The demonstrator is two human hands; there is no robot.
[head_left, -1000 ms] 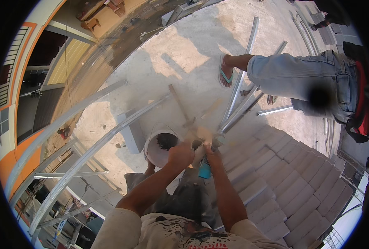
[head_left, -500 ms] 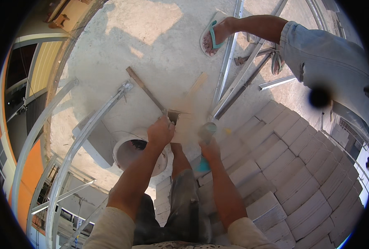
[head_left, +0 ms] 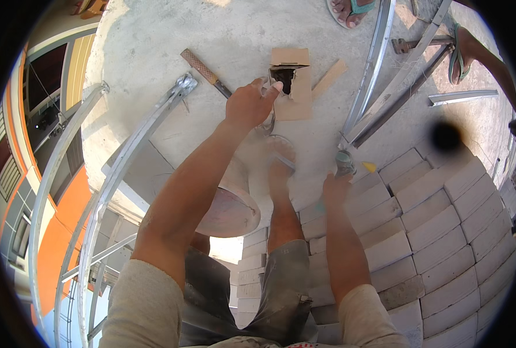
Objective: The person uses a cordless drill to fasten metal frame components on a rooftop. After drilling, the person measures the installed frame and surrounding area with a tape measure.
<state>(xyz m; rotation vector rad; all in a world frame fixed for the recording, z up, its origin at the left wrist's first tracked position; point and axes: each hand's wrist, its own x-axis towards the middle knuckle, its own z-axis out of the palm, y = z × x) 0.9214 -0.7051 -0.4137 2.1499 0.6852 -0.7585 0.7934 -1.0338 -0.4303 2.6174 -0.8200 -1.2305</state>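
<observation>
Left hand [head_left: 247,106] fingers curled at the torn opening of the cardboard box [head_left: 292,84], touching its edge. Right hand [head_left: 334,187] well below the box, resting on grey blocks [head_left: 420,214]; grip unclear. Wood-handled tool [head_left: 204,72] lies left of the box

The concrete slab [head_left: 153,52] looks matt, pale and dusty, with a rough trowelled grain. The stacked blocks [head_left: 437,220] are chalky white, porous and dull. The cardboard piece [head_left: 295,87] is plain brown, matt, torn around a dark hole. The tool's handle [head_left: 200,66] appears to be wood, cross-hatched and worn, running into a dark metal shank. The curved rails [head_left: 113,174] are bare metal, smooth with a soft sheen. The bucket [head_left: 229,211] seems plastic, coated in dried pinkish-grey residue. The shorts [head_left: 281,290] are dust-caked grey cloth.
</observation>
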